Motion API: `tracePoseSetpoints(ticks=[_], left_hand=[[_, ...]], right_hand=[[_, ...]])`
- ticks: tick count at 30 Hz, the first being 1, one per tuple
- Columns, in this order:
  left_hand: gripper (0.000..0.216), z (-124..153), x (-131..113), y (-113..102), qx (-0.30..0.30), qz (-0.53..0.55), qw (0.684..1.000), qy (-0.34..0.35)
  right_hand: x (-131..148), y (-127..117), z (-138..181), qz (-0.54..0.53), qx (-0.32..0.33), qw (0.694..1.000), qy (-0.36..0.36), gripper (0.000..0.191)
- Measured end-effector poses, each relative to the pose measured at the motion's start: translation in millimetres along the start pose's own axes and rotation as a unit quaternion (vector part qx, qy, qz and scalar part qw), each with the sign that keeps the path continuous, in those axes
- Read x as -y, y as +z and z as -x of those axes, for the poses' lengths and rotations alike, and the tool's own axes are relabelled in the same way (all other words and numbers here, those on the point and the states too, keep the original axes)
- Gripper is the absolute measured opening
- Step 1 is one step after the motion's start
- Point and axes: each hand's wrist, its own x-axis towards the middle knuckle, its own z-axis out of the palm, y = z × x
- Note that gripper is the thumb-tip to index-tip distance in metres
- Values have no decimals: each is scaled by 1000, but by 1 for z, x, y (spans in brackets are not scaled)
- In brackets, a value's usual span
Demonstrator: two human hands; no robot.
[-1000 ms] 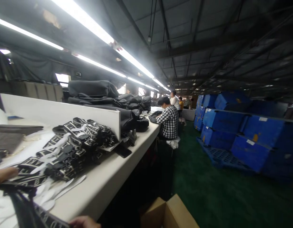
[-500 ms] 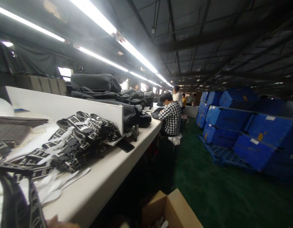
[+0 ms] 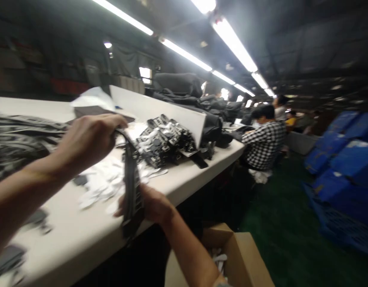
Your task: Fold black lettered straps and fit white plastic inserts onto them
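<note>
From my seat I see the long white tabletop [image 3: 202, 167] running away to the right, with stacked blue crates [image 3: 345, 159] across the green floor. A white divider board [image 3: 160, 109] stands upright along the far side of the tabletop, and dark bags [image 3: 186, 85] are heaped behind it. Further along the near edge a co-worker in a checked shirt [image 3: 263, 145] sits bent over the surface. An open cardboard box [image 3: 240, 255] sits on the floor just below the near edge, beside my right forearm.

On the tabletop, a heap of black-and-white straps [image 3: 164, 141] lies against the foot of the divider. A second, blurred heap of bands [image 3: 19, 135] lies toward the left end. White paper strips [image 3: 103, 185] are scattered between the two, nearer the front edge.

The strap [image 3: 132, 179] I am handling is dark with pale lettering. It hangs almost straight down over the near edge, its lower end below the tabletop line. My left hand [image 3: 88, 137] is raised above the surface and clenched on the strap's upper end. My right hand [image 3: 154, 205] sits at the near edge, wrapped around the strap lower down, with fingertips showing past its left side. The picture is motion-blurred, so I cannot read the lettering.
</note>
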Motion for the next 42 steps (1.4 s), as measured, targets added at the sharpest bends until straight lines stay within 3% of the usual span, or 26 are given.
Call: tracePoseSetpoints(ticks=[2, 5, 13, 16, 20, 22, 25, 29, 35, 40, 42], left_hand=[[43, 7, 7, -2, 14, -15, 1000, -3], [36, 10, 20, 5, -26, -8, 999, -42], [26, 20, 35, 4, -49, 44, 997, -45], [26, 29, 40, 8, -55, 80, 990, -105], [22, 61, 35, 33, -54, 222, 932, -281], [14, 83, 24, 49, -4, 282, 912, -299], [32, 114, -2, 70, 56, 369, 884, -283], [47, 138, -26, 86, 54, 488, 818, -298], [50, 151, -25, 101, 18, 593, 721, -358], [56, 170, -21, 102, 13, 669, 648, -363], [64, 178, -20, 100, 5, 666, 652, -363]], right_hand=[[1, 1, 8, -26, -34, 999, -25, 59], [0, -1, 8, -30, -40, 998, -42, 45], [-18, 7, 4, -20, -44, 997, 53, 46], [-19, 12, 8, -10, -46, 997, 60, 45], [-13, 23, 13, -33, -89, 994, -63, 33], [-10, 28, 12, -39, -116, 984, -126, 28], [-9, 29, 5, -14, -153, 971, -185, 27], [-17, 28, -2, -45, -229, 957, -171, 34], [-45, 40, -3, -110, -292, 945, -97, 49], [-67, 40, -7, 17, -357, 922, -147, 45], [-75, 36, -11, 68, -370, 915, -147, 46]])
